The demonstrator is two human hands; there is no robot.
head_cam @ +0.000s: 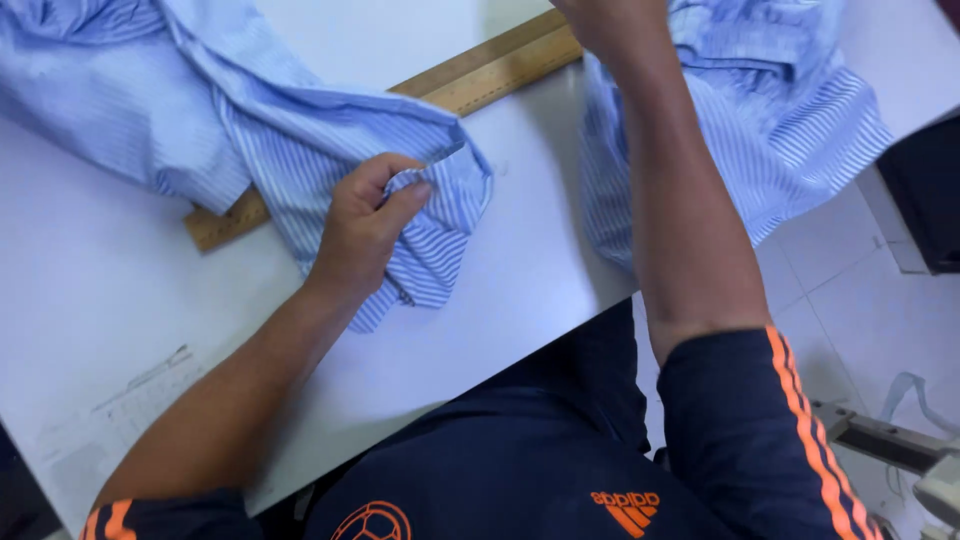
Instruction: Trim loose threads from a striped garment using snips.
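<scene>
Two hands on one garment: the light blue, white-striped cotton shirt (300,130), spread over the white flat table top (100,290).

Landmark is the long wooden ruler (480,75), lying diagonally on the table.

Your left hand (365,225) sits just on the near side of the ruler, about its middle. Thumb and fingers are pinched tight on a bunched fold of the striped shirt, a cuff-like end that curls over the fingertips. That fold lies across the ruler and hides the middle of it.

Your right hand (605,25) is at the far end of the ruler, at the top edge of the view. Only the wrist and back of the hand show, so I cannot tell whether it is gripping the cloth or only resting on it. It is touching or just over the shirt there.

Shirt position: one mass lies beyond the ruler on the left, the pinched part crosses it, and another part lies past the ruler's far end and hangs over the table's right edge.

Containers: I can see none on the table from this view.

Faint printed markings (140,385) show on the table surface, well to the near side of the ruler's low end.

Your sleeves are dark navy with orange stripes (800,420).
</scene>
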